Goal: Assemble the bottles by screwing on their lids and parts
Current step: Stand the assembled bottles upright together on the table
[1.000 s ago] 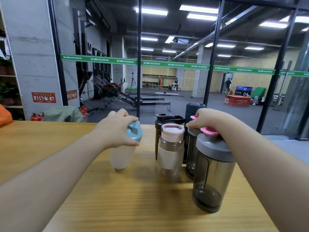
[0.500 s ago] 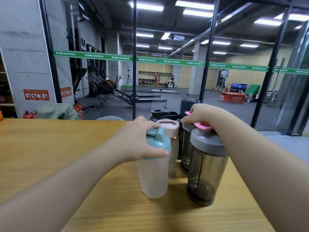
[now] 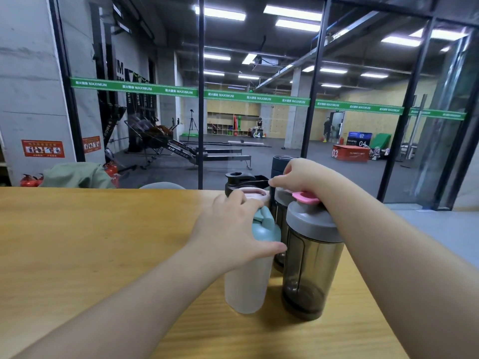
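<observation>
A person's left hand (image 3: 228,229) grips the teal lid (image 3: 267,226) of a frosted bottle (image 3: 246,286) near the table's (image 3: 77,242) right edge; the right hand (image 3: 303,174) pinches a farther bottle's top. Empty plastic, likely light and tippy, best held at the lid.

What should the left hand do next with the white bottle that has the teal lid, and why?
Probably let go of the teal lid. The left hand grips it, and the white bottle appears to stand upright on the table beside the smoky grey bottle, lid seated. Whether the lid is fully tight cannot be seen.
</observation>
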Action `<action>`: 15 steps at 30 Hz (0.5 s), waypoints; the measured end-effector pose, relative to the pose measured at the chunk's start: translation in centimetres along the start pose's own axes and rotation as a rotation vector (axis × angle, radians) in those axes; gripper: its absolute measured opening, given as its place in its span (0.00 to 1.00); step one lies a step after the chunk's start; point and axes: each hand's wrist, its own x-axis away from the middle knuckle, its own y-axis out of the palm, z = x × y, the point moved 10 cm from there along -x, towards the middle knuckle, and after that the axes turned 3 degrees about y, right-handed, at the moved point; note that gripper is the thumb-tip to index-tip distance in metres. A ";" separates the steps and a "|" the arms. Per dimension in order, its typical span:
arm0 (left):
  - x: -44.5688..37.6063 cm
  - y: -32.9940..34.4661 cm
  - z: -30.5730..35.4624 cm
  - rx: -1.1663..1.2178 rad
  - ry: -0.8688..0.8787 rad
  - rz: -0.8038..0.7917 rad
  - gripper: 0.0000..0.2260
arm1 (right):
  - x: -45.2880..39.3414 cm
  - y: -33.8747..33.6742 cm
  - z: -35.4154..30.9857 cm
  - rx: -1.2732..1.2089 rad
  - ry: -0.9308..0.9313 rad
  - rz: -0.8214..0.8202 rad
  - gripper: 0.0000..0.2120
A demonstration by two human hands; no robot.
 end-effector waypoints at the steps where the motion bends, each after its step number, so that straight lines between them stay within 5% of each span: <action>1: 0.0 0.1 0.2 -0.010 0.001 0.012 0.39 | 0.0 -0.5 -0.1 -0.054 -0.015 0.043 0.17; 8: 0.0 0.6 0.7 -0.055 0.010 0.027 0.41 | 2.1 -5.6 -0.7 -0.316 -0.116 0.420 0.15; 15: 0.1 1.1 1.0 -0.055 0.037 0.012 0.38 | 3.8 -5.0 -3.0 -0.197 -0.295 0.212 0.12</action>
